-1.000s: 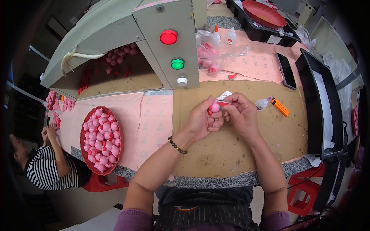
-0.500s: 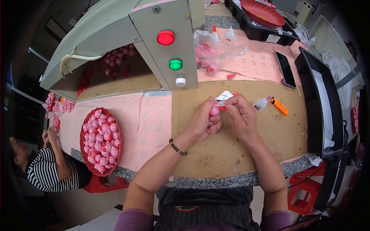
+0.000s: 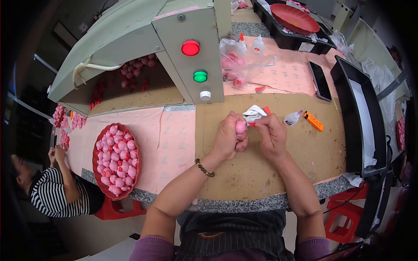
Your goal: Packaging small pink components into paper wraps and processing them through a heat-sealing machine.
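Observation:
Over the brown board (image 3: pixel 244 174), my left hand (image 3: pixel 227 137) is closed round a small round pink piece (image 3: pixel 241 127), whose smooth top shows between thumb and fingers. Just to its right, my right hand (image 3: pixel 273 135) has thumb and forefinger pinched together; what they hold, if anything, is too small to make out. A crumpled white cloth (image 3: pixel 254 113) lies right beyond both hands, with a red piece (image 3: pixel 267 110) at its edge. Farther right are a small glue bottle (image 3: pixel 291 118) with a purple tip and an orange utility knife (image 3: pixel 313 121).
At left stands a red scalloped basket (image 3: pixel 138 161) heaped with pink pieces. A grey machine (image 3: pixel 174 65) with red and green lights rises behind it. A phone (image 3: pixel 320 81) and a black tray (image 3: pixel 363 117) lie to the right. A person in stripes (image 3: pixel 54 191) sits far left.
My right fingers have drawn slightly away from the pink piece, which they were touching or nearly touching before. More of the piece and the white cloth shows now.

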Tool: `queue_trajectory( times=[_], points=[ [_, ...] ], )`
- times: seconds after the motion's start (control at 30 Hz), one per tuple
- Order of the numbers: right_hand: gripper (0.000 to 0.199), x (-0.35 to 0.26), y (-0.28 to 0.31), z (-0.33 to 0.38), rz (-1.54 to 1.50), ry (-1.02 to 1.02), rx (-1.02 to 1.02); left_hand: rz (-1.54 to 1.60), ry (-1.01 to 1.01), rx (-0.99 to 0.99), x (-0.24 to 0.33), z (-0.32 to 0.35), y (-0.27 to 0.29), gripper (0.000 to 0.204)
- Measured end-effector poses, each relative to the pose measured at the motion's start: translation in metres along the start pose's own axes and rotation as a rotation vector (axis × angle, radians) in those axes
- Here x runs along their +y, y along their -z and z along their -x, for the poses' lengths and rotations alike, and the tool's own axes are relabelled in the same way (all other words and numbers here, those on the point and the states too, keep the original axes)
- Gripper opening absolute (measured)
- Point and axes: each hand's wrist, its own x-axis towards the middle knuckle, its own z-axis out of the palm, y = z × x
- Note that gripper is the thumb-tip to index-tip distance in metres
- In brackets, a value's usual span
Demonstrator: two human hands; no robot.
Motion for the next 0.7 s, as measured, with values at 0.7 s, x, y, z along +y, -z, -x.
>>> queue_trajectory(
  times=[0.7],
  points=[
    [0.004,-0.001,-0.005,0.000,0.303,0.314,-0.160,-0.266,-0.252,0.031,-0.013,-0.003,-0.001,0.052]
  ],
)
